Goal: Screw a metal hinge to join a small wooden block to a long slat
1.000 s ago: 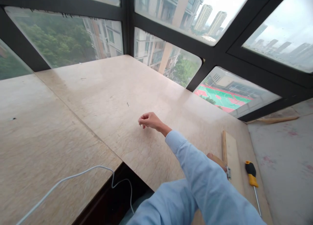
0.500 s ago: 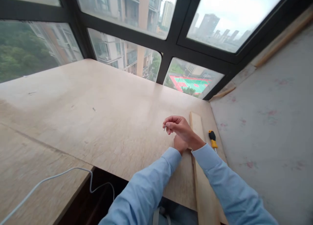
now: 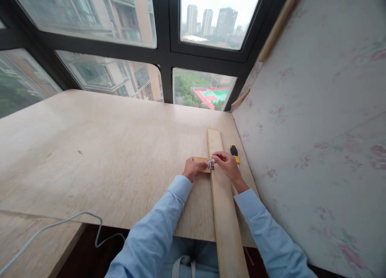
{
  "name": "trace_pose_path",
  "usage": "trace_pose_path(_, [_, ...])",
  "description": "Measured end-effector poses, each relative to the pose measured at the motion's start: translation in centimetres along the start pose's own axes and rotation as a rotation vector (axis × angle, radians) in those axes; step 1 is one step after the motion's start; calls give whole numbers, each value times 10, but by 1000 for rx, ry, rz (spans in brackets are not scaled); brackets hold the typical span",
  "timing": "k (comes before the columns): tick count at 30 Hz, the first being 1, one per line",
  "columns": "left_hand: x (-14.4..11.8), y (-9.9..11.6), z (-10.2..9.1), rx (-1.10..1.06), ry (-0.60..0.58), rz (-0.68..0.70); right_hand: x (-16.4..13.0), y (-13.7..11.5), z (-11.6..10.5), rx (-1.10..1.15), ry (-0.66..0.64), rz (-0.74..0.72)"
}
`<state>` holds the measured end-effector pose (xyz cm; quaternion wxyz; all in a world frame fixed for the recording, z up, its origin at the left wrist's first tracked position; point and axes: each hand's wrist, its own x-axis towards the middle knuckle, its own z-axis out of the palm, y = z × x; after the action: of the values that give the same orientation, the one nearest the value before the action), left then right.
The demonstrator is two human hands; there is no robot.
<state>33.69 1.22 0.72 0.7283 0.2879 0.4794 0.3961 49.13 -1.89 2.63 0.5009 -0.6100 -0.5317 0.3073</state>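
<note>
Two hands at work near the right end of a pale marble-patterned worktop point(image 3: 120, 165), both in light blue sleeves point(image 3: 157, 229). Left hand point(image 3: 191, 169) curled over a small wooden block point(image 3: 200, 160), fingers bent down on its top and holding it flat against the left edge of a long wooden plank point(image 3: 223, 205). Right hand point(image 3: 226, 162) resting across the plank, thumb and forefinger pinched together at a small metal hinge point(image 3: 210, 164); whether anything is held between the fingertips cannot be told at this size. Hinge lying across the joint between block and plank, one leaf on each, bright and silver in colour. Plank lying lengthwise away from the body, near end overhanging the front edge of the worktop. Screwdriver point(image 3: 234, 152) with yellow-and-black handle lying on the worktop just beyond the right hand, beside the plank's right edge, untouched. One small loose screw point(image 3: 80, 152) lying alone on the worktop, well apart to the left. White cable point(image 3: 54, 227) trailing across the lower left corner and dropping over the worktop edge. Dark-framed window point(image 3: 164, 56) along the far side; wall with a faded floral pattern point(image 3: 316, 129) close on the right.
</note>
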Motion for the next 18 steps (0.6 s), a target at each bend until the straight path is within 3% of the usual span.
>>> trace_pose_path(6, [0,0,-2,40,-10,21,-4,5,11,-48,-25,-63])
trace_pose_path(18, [-1,-2,1,-23,16,59,-3,9,3,-234,-51,-214])
